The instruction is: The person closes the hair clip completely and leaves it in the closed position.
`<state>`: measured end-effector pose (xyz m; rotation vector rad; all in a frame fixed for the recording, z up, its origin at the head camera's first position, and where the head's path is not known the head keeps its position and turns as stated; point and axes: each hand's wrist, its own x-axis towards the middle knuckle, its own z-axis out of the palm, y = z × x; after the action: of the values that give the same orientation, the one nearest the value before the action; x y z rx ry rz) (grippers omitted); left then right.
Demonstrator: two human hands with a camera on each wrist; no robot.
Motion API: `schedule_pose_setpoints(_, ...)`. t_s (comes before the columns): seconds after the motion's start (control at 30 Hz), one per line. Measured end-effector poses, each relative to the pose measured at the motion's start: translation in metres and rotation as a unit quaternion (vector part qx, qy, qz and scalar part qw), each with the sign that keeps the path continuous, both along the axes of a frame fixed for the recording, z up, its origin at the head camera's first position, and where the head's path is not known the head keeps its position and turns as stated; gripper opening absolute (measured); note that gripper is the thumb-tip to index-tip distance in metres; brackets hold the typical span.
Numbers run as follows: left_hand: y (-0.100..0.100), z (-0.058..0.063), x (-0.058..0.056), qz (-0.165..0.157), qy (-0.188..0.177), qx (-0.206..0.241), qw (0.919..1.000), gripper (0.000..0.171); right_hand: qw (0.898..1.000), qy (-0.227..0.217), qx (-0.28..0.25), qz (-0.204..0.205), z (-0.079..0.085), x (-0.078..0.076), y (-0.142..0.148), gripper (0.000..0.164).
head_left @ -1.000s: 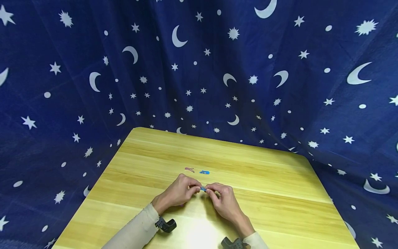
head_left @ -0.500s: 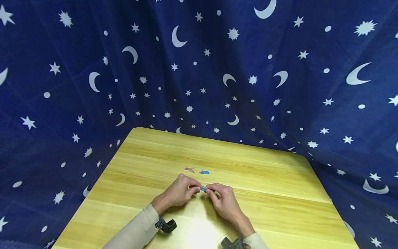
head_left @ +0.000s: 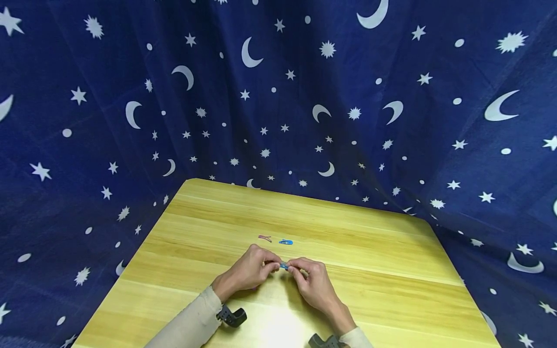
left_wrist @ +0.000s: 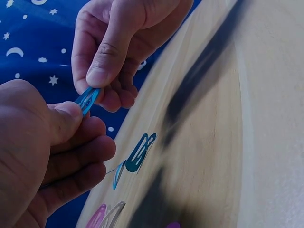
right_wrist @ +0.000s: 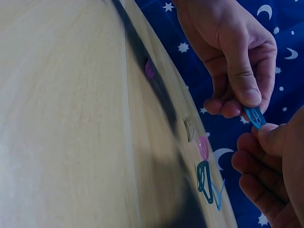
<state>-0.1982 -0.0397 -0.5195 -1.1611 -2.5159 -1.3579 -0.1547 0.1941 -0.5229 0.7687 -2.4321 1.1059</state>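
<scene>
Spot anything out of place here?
Mildly odd: a small purple oval piece lies on the yellow wooden table, apart from the slim pink hair clip and slim blue hair clip lying side by side.

I have the held clip (head_left: 284, 266) between my left grip (head_left: 251, 266) and right grip (head_left: 314, 284); beyond them on the table (head_left: 370, 275), the far-left clip (head_left: 263, 237) lies near the far-right clip (head_left: 287, 242), and the curtain (head_left: 278, 111) hangs behind the table.

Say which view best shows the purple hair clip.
Right wrist view: the purple hair clip shows whole, unobstructed. The head view catches only a sliver past the left hand; the left wrist view cuts it at its bottom edge.
</scene>
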Motion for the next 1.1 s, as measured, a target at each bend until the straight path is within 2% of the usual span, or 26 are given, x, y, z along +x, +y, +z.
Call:
schedule_pose_setpoints(0.27,-0.0002,-0.0007,0.0005,0.002,0.001,-0.001,1.0000,0.012,1.000,-0.001,-0.007,0.004,-0.0009,0.0006,-0.0006,0.013)
schedule_pose_setpoints(0.5,0.0001,0.0001,0.0029,0.000,-0.014,0.002,0.9999,0.013,1.000,0.000,-0.012,0.003,-0.0019,0.0009,-0.0006,0.012)
schedule_pose_setpoints(0.8,0.0003,0.0001,0.0028,0.000,0.003,0.014,0.9999,0.013,1.000,0.001,-0.011,-0.005,0.0007,0.0009,-0.0003,0.011)
schedule_pose_setpoints(1.1,-0.0004,0.0017,0.0034,-0.001,-0.026,-0.007,0.9996,0.012,1.000,-0.022,-0.016,-0.002,0.0005,0.0018,0.0013,0.009)
